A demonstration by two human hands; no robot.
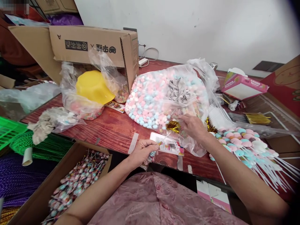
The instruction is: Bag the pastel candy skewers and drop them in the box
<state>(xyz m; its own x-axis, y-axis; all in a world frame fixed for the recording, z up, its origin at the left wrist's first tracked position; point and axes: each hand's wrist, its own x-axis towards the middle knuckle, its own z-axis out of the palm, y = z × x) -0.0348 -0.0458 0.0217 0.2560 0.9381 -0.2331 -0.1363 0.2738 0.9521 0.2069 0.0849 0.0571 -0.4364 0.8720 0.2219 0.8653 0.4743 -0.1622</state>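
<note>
My left hand (144, 150) is closed at the table's front edge, pinching the gathered neck of a small clear candy bag (152, 156). Pale blue and pink pieces show through its plastic below my fingers. Farther up and to the right, my right hand (193, 126) has its fingers drawn together beside a bundle of gold foil ties (172, 126); whatever is between those fingertips is hidden. Both lie against a large clear sack (150, 103) full of pink, white and blue candies. A printed card (167, 144) lies flat between my hands.
Candies on white sticks (246, 147) are heaped at the right. A yellow bowl-shaped thing (93, 87) rests among plastic bags at the left, before a cardboard carton (93, 43). Below the table's left edge, a box (106, 165) holds wrapped candies on sticks.
</note>
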